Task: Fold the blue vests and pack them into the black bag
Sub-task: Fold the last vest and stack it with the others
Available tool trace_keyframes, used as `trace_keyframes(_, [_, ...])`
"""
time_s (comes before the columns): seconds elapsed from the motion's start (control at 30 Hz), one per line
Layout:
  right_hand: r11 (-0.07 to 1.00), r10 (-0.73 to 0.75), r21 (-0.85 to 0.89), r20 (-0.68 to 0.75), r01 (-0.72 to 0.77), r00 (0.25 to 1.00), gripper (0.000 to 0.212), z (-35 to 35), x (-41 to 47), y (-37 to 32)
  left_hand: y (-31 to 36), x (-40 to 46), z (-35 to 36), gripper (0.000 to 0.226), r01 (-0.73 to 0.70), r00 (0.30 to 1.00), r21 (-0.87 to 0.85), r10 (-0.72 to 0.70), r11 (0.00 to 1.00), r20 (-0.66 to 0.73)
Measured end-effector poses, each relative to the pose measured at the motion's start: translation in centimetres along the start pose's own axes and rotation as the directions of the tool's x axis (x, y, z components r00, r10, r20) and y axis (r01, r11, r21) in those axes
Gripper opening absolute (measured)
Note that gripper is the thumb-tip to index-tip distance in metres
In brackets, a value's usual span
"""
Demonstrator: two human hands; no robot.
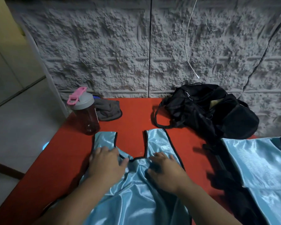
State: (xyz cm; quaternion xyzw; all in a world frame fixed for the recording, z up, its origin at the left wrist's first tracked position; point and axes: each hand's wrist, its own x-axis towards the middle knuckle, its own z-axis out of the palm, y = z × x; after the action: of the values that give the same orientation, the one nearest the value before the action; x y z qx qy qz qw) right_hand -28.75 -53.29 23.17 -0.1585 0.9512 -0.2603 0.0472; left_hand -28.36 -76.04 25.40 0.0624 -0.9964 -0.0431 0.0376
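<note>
The blue vest [133, 192] is that shiny satin-type cloth, super glossy, with matt black trim along the edges. The table [133, 114] top looks smooth and matt red. The black bag [206, 111] is dull woven fabric. The bottle [86, 114] is see-through plastic with a matt grey lid, and the wall [104, 51] is really rough and bumpy.

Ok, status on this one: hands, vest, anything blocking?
Left hand and right hand flat on spread blue vest. Vest unfolded. Black bag open, path clear.
</note>
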Motion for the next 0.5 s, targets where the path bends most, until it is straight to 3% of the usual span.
trace_keyframes(0.07, [0.999, 0.051, 0.010, -0.111, -0.050, 0.993, 0.039, -0.3, 0.2, -0.2, -0.9, 1.5, 0.8, 0.044, -0.007, 0.995, -0.117, -0.004, 0.993, -0.096])
trace_keyframes(0.13, [0.991, 0.120, -0.054, -0.082, -0.125, 0.989, 0.055, 0.1, 0.2, 0.0, -1.8, 2.8, 1.9, 0.057, 0.023, 0.998, -0.151, -0.013, 0.988, 0.066])
trace_keyframes(0.23, [0.951, 0.258, -0.180, 0.025, -0.250, 0.966, 0.065, 0.8, 0.0, 0.6, -2.3, 4.3, 3.4, 0.066, -0.041, 0.958, -0.117, 0.073, 0.992, 0.277])
trace_keyframes(0.3, [0.933, 0.313, -0.199, 0.044, -0.299, 0.949, 0.070, 0.7, -0.1, 0.6, -2.3, 5.0, 3.3, 0.070, -0.075, 0.951, -0.126, 0.109, 0.989, 0.290])
trace_keyframes(0.4, [0.909, 0.368, -0.221, 0.031, -0.353, 0.929, 0.074, 0.5, -0.2, 0.9, -2.5, 6.0, 3.2, 0.083, -0.022, 0.956, -0.112, 0.054, 0.993, 0.289])
trace_keyframes(0.5, [0.894, 0.398, -0.232, 0.019, -0.383, 0.917, 0.075, 0.3, -0.1, 1.5, -3.0, 6.3, 3.9, 0.080, 0.003, 0.976, -0.099, 0.019, 0.995, 0.216])
